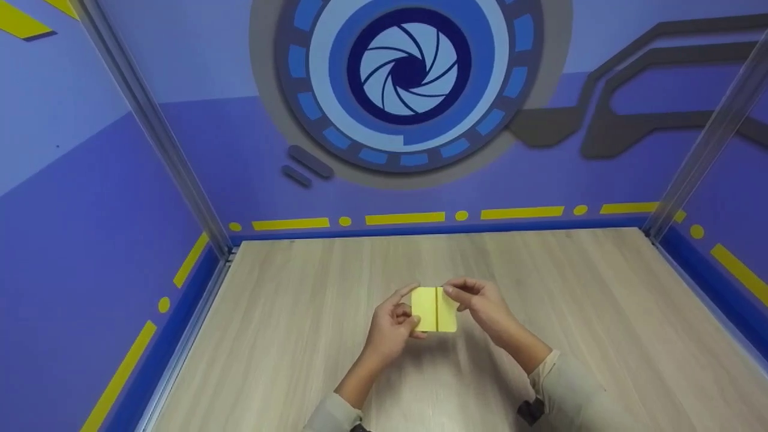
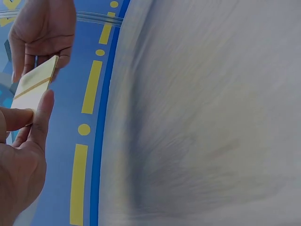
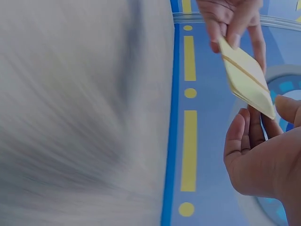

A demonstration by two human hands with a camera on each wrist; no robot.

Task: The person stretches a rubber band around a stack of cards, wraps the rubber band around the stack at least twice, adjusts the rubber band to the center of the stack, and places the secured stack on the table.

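A small yellow notebook point(image 1: 424, 309) with a darker elastic band point(image 1: 437, 309) running down its cover is held up above the table. My left hand point(image 1: 389, 329) grips its left side, thumb on the front and fingers behind. At the upper right corner, my right hand point(image 1: 487, 311) pinches the notebook between thumb and fingers. Seen from the left wrist, the notebook point(image 2: 36, 84) is tilted, its thin page edge showing. In the right wrist view the cover of the notebook point(image 3: 245, 75) looks closed, and the right fingers point(image 3: 256, 127) lie partly behind it.
Below the hands spreads a wood-grain table point(image 1: 288, 336). A blue-purple printed back wall point(image 1: 198, 156) and side walls enclose it, with metal posts point(image 1: 150, 132) at the corners. Dark straps show near both sleeves point(image 1: 570, 390).
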